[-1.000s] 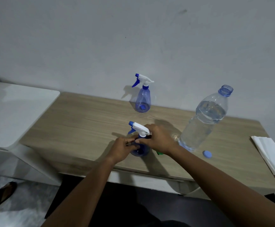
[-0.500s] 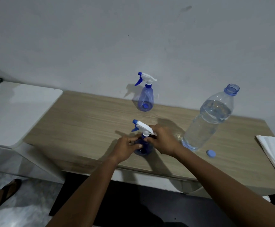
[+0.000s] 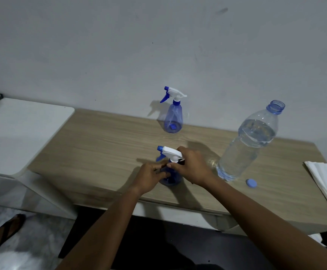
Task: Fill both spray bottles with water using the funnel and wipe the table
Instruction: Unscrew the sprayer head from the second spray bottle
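I am looking down at a white cabinet top (image 3: 18,133) at far left, butting against the wooden surface (image 3: 104,152) that is carrying everything else. Moving right, my left hand (image 3: 151,177) is wrapping its grip around the blue body of the near spray bottle (image 3: 170,168), which is standing upright near the front edge. My right hand (image 3: 193,166) is closing its grip on that same bottle's neck, just under the white trigger head (the collar itself is hidden by my fingers). Behind them, the far spray bottle (image 3: 173,114) is standing by the wall with its head on. Further right, the uncapped water bottle (image 3: 250,143) is standing mostly full, its blue cap (image 3: 251,182) lying just beside its base. A folded white cloth (image 3: 326,184) is resting at the right edge.
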